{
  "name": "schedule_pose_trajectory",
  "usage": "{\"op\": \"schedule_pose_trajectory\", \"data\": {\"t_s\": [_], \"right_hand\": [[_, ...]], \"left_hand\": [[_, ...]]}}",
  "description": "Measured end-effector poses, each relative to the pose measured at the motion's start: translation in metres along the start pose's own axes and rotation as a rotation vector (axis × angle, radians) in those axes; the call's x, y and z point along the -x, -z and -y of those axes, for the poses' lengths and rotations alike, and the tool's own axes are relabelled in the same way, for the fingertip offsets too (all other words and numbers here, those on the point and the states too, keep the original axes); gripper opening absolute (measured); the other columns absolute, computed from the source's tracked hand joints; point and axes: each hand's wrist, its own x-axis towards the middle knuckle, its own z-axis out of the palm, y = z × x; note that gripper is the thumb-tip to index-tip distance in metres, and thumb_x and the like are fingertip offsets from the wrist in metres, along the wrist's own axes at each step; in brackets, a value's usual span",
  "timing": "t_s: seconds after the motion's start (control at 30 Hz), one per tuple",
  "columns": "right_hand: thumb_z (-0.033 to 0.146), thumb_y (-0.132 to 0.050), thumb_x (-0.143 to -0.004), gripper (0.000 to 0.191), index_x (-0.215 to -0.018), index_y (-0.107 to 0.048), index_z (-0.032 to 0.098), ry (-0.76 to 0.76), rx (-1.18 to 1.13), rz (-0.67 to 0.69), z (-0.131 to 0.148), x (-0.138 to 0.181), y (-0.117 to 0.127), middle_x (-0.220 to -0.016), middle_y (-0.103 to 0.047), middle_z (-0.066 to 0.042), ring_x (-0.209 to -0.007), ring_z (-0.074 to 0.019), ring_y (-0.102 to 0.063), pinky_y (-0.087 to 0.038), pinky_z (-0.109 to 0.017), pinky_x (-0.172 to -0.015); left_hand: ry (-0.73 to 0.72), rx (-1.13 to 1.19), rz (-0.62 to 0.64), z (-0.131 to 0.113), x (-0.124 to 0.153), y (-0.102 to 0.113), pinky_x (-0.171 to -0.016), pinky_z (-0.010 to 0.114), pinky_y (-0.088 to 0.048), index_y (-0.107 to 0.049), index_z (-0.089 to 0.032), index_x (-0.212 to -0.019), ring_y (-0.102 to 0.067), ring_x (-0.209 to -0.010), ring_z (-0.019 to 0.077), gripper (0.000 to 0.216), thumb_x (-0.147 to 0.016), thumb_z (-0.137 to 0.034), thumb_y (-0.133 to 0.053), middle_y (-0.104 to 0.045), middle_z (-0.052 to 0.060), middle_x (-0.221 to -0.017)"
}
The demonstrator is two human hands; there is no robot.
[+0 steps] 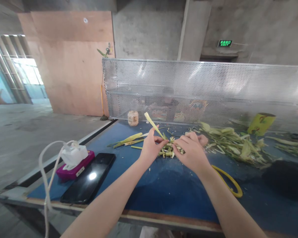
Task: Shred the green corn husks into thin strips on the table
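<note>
My left hand (151,145) pinches a pale green plant stalk (152,124) that sticks up and away to the left. My right hand (192,148) is closed over a small heap of cut stalk pieces (168,151) on the blue table top (164,185), its fingers curled round something I cannot make out. Both hands meet above the heap. A few long green stalks (127,139) lie just left of my left hand.
A pile of green husks and leaves (232,143) spreads right of my hands. A yellow loop (229,181), a black phone (89,178), a purple tissue box (74,162), a white cable (48,172), a small jar (133,118) and a yellow cup (261,123) stand around. A perforated metal screen (203,89) closes the back.
</note>
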Motion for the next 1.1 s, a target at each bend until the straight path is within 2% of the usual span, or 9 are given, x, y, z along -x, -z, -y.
{"op": "schedule_pose_trajectory", "data": {"t_s": [0.13, 0.23, 0.33, 0.4, 0.57, 0.7, 0.8, 0.97, 1.1], "right_hand": [[0.023, -0.046, -0.078, 0.018, -0.063, -0.055, 0.020, 0.021, 0.028, 0.061, 0.001, 0.000, -0.003, -0.064, -0.055, -0.003, -0.076, -0.0184, -0.041, -0.027, -0.033, -0.069], [0.024, -0.048, -0.077, 0.011, -0.074, -0.057, 0.019, 0.029, -0.005, 0.095, 0.002, 0.001, -0.005, -0.076, -0.057, -0.005, -0.081, -0.0194, -0.045, -0.029, -0.034, -0.072], [0.026, -0.048, -0.077, 0.019, -0.093, -0.052, 0.017, 0.008, -0.076, 0.026, 0.001, 0.001, -0.004, -0.096, -0.054, -0.009, -0.091, -0.0212, -0.047, -0.031, -0.036, -0.079], [0.023, -0.045, -0.079, 0.019, -0.097, -0.050, 0.018, -0.001, -0.129, -0.029, 0.000, 0.000, -0.002, -0.100, -0.053, -0.010, -0.096, -0.0206, -0.048, -0.031, -0.036, -0.083], [0.021, -0.042, -0.082, 0.010, -0.082, -0.052, 0.021, 0.002, -0.222, -0.049, -0.001, -0.002, -0.003, -0.087, -0.057, -0.005, -0.085, -0.0163, -0.052, -0.035, -0.032, -0.080], [0.024, -0.045, -0.080, 0.016, -0.095, -0.051, 0.022, -0.084, -0.248, -0.098, -0.005, -0.001, -0.007, -0.096, -0.058, -0.007, -0.087, -0.0185, -0.054, -0.036, -0.034, -0.079], [0.028, -0.044, -0.081, 0.026, -0.105, -0.049, 0.023, -0.195, -0.278, -0.063, -0.010, 0.000, -0.011, -0.105, -0.058, -0.008, -0.079, -0.0176, -0.058, -0.035, -0.036, -0.078], [0.033, -0.047, -0.079, 0.021, -0.097, -0.055, 0.027, -0.269, -0.262, 0.029, -0.012, 0.001, -0.013, -0.084, -0.066, -0.002, -0.079, -0.0199, -0.058, -0.029, -0.039, -0.077], [0.031, -0.053, -0.076, 0.013, -0.087, -0.058, 0.025, -0.280, -0.214, 0.000, -0.009, 0.001, -0.013, -0.079, -0.065, 0.000, -0.077, -0.0185, -0.057, -0.028, -0.035, -0.073]], "left_hand": [[-0.025, 0.008, 0.033, -0.002, 0.002, -0.001, -0.059, 0.024, -0.042, -0.038, -0.018, -0.118, -0.054, -0.056, 0.0109, 0.058, -0.064, -0.024, -0.061, -0.060, -0.003, -0.059], [-0.041, 0.027, 0.048, -0.003, 0.002, -0.002, -0.060, 0.023, -0.042, -0.039, -0.019, -0.117, -0.053, -0.056, 0.0098, 0.055, -0.066, -0.022, -0.059, -0.059, -0.004, -0.059], [-0.006, 0.063, 0.036, -0.003, 0.001, -0.001, -0.059, 0.023, -0.042, -0.038, -0.018, -0.117, -0.053, -0.055, 0.0098, 0.056, -0.066, -0.022, -0.059, -0.058, -0.004, -0.058], [0.024, 0.092, 0.011, -0.002, 0.000, 0.000, -0.058, 0.023, -0.042, -0.037, -0.017, -0.118, -0.052, -0.054, 0.0099, 0.058, -0.065, -0.024, -0.060, -0.057, -0.004, -0.057], [0.037, 0.124, -0.007, -0.003, -0.001, 0.001, -0.057, 0.022, -0.041, -0.039, -0.015, -0.115, -0.052, -0.054, 0.0098, 0.057, -0.064, -0.026, -0.061, -0.058, -0.004, -0.056], [0.029, 0.108, -0.015, -0.002, -0.001, 0.000, -0.057, 0.022, -0.041, -0.040, -0.016, -0.113, -0.052, -0.053, 0.0098, 0.055, -0.064, -0.026, -0.061, -0.057, -0.004, -0.055], [0.014, 0.085, -0.007, 0.000, -0.002, 0.000, -0.057, 0.022, -0.040, -0.041, -0.016, -0.113, -0.053, -0.053, 0.0101, 0.054, -0.064, -0.026, -0.061, -0.058, -0.004, -0.055], [0.016, 0.045, 0.014, 0.001, -0.002, 0.001, -0.058, 0.023, -0.041, -0.041, -0.016, -0.112, -0.053, -0.055, 0.0107, 0.051, -0.065, -0.026, -0.060, -0.059, -0.003, -0.058], [0.020, 0.065, 0.025, -0.003, 0.000, 0.000, -0.059, 0.023, -0.041, -0.042, -0.016, -0.112, -0.053, -0.056, 0.0109, 0.051, -0.065, -0.025, -0.060, -0.058, -0.003, -0.056]]}}
